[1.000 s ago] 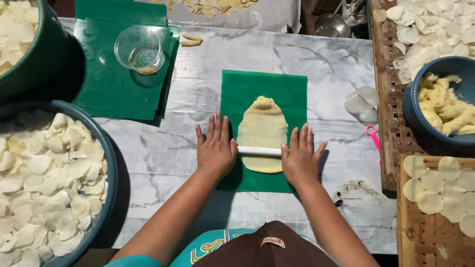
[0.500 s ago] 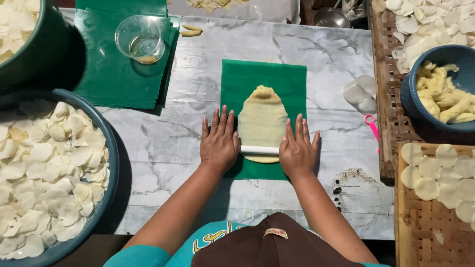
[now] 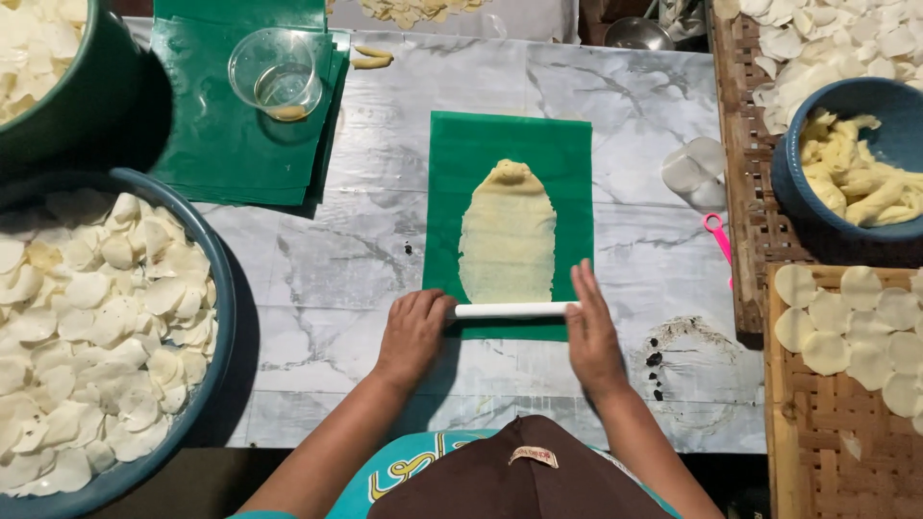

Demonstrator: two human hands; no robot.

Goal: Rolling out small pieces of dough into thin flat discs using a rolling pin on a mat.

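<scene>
A thin white rolling pin lies across the near end of a green plastic sheet on the marble table. A long flattened strip of pale yellow dough runs up the sheet from the pin. My left hand has its fingers curled over the pin's left end. My right hand stands on edge against the pin's right end, fingers straight.
A blue basin of white dough discs sits at left, a green basin at far left. A clear cup stands on stacked green sheets. At right: blue bowl of dough lumps, woven trays with discs, pink tool.
Both hands have drawn the rolling pin back toward me, from the middle of the dough to its near end. The dough strip now lies longer and uncovered.
</scene>
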